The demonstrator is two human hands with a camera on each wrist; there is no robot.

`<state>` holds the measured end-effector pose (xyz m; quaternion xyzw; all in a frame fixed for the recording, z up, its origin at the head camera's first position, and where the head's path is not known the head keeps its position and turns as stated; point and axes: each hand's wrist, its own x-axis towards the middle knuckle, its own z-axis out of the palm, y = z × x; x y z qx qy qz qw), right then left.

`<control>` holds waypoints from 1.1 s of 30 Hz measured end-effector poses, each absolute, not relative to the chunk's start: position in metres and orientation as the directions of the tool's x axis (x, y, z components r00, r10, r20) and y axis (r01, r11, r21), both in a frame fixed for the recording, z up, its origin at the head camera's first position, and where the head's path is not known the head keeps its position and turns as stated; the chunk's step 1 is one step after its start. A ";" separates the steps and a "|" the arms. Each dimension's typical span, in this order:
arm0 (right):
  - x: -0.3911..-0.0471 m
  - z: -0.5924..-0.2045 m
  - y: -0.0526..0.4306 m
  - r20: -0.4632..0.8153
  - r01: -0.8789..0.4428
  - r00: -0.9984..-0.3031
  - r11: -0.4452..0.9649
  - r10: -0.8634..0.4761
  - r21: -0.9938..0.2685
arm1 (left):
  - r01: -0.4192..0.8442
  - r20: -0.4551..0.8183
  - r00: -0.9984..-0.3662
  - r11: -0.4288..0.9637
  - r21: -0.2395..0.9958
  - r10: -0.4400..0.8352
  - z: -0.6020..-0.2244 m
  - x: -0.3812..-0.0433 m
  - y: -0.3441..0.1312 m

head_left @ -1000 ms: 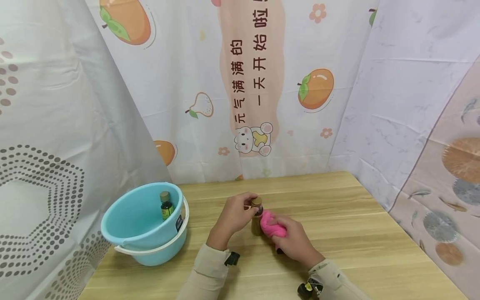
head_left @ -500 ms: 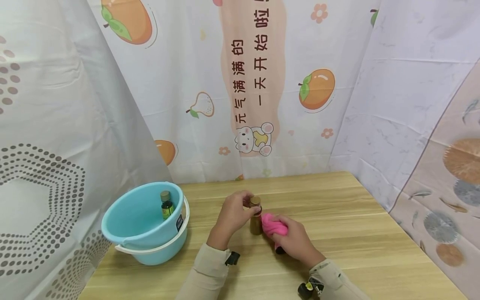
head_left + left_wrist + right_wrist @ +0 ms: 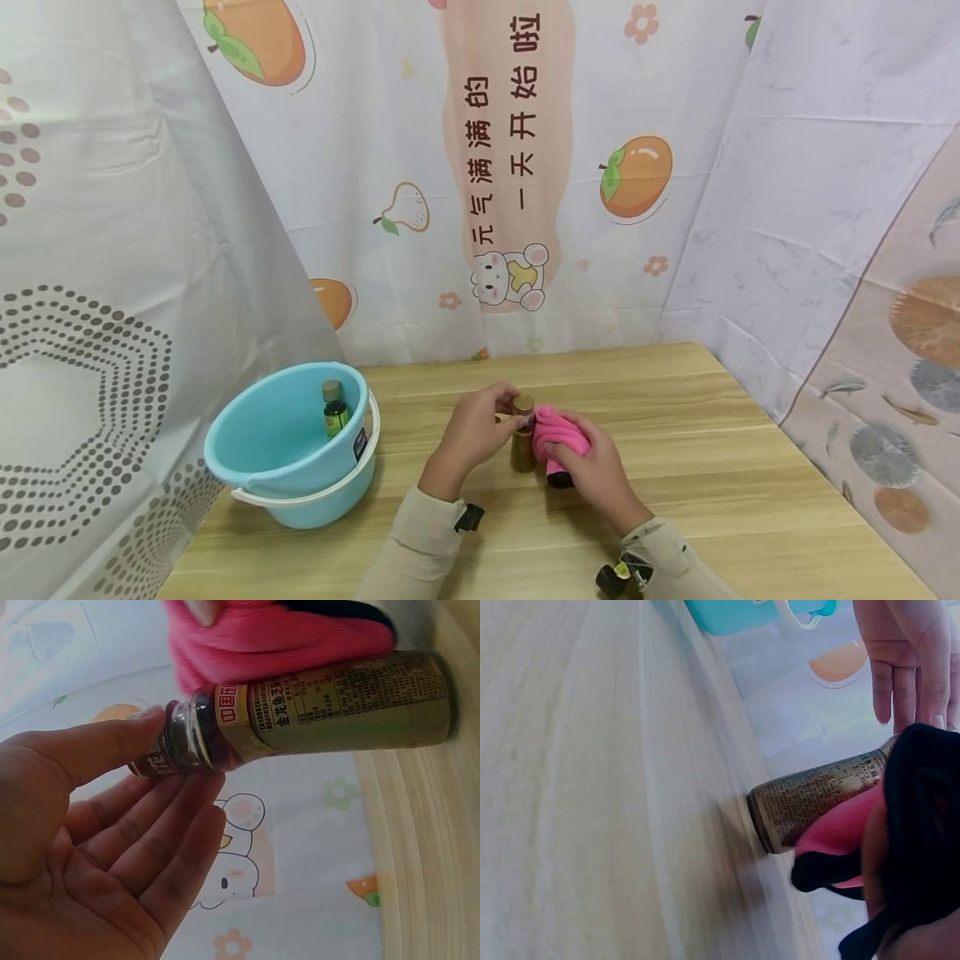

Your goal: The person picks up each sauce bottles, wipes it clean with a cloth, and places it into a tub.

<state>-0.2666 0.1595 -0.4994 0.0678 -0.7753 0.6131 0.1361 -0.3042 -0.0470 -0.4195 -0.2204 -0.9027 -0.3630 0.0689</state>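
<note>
My left hand [image 3: 472,433] pinches a slim bottle [image 3: 523,454] at its neck between thumb and fingertips. The bottle has a gold-brown cap and a printed label, seen close up in the left wrist view; its base is at the wooden tabletop. My right hand [image 3: 596,475] grips a bunched pink cloth [image 3: 558,442] with a black edge. In the left wrist view the cloth [image 3: 247,645] lies along the bottle's side [image 3: 352,712]. The right wrist view shows the bottle's lower part [image 3: 810,799], while its upper part is hidden behind the cloth and right hand.
A light blue bucket [image 3: 251,400] with a white handle stands at the table's left. Inside it is a dark bottle [image 3: 333,410] with a green-yellow label. Printed curtains [image 3: 420,292] hang behind the wooden table [image 3: 675,417] and at both sides.
The bottle and my left hand have shifted slightly right. My right hand has moved the cloth a little right and up along the bottle, showing more of its black end.
</note>
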 end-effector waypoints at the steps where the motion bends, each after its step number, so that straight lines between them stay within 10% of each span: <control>1: -0.266 -0.499 0.160 0.312 -0.293 -0.948 0.214 0.060 -0.932 | 0.455 0.282 -0.889 0.636 0.623 0.359 -0.420 -0.304 -0.046; 16: -0.261 -0.490 0.160 0.680 -0.658 -0.733 0.285 -0.030 -0.697 | 0.541 0.314 -0.832 0.546 0.639 0.457 -0.419 -0.303 -0.044; 33: -0.242 -0.466 0.155 0.676 -0.653 -0.733 0.352 -0.072 -0.671 | 0.491 0.272 -0.864 0.586 0.644 0.424 -0.419 -0.303 -0.046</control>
